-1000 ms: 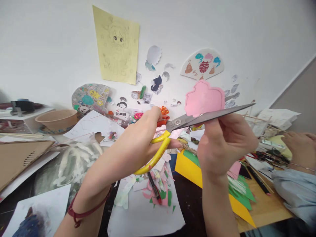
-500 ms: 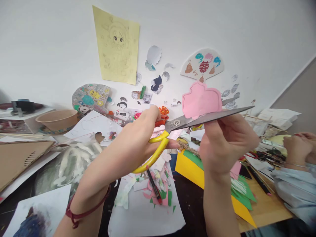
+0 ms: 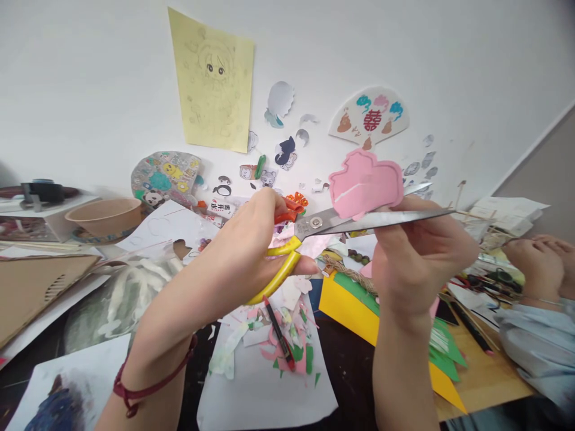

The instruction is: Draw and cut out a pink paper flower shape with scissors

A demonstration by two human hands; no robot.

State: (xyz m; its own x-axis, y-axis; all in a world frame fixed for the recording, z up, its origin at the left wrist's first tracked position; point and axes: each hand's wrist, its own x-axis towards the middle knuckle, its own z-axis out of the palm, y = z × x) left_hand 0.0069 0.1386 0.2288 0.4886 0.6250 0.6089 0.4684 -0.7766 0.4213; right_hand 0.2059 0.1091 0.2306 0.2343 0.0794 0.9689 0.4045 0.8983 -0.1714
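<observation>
My left hand [image 3: 256, 239], with a red cord bracelet on its wrist, is closed around the yellow and orange handles of a pair of scissors [image 3: 315, 223]. Its blades are slightly parted and point right; one passes in front of a pink paper cutout [image 3: 372, 182], and the other's tip shows behind it. A darker line runs along the cutout's wavy edge, and a thin pale streak crosses its middle. My right hand [image 3: 417, 251] pinches the cutout from below, its fingers partly hidden behind blade and paper.
Below lies a white sheet [image 3: 265, 401] with paper scraps and a marker [image 3: 278, 332]. Yellow card [image 3: 345, 311] and twisted rope are near my right forearm. A clay-coloured bowl [image 3: 104, 216] and cardboard [image 3: 40, 287] stand left. Another person's hands [image 3: 536, 266] are at the right.
The scissor blades have parted, the front one dropping lower and the rear tip now showing behind the paper. My right hand has shifted slightly right; the pale streak has appeared on the pink cutout.
</observation>
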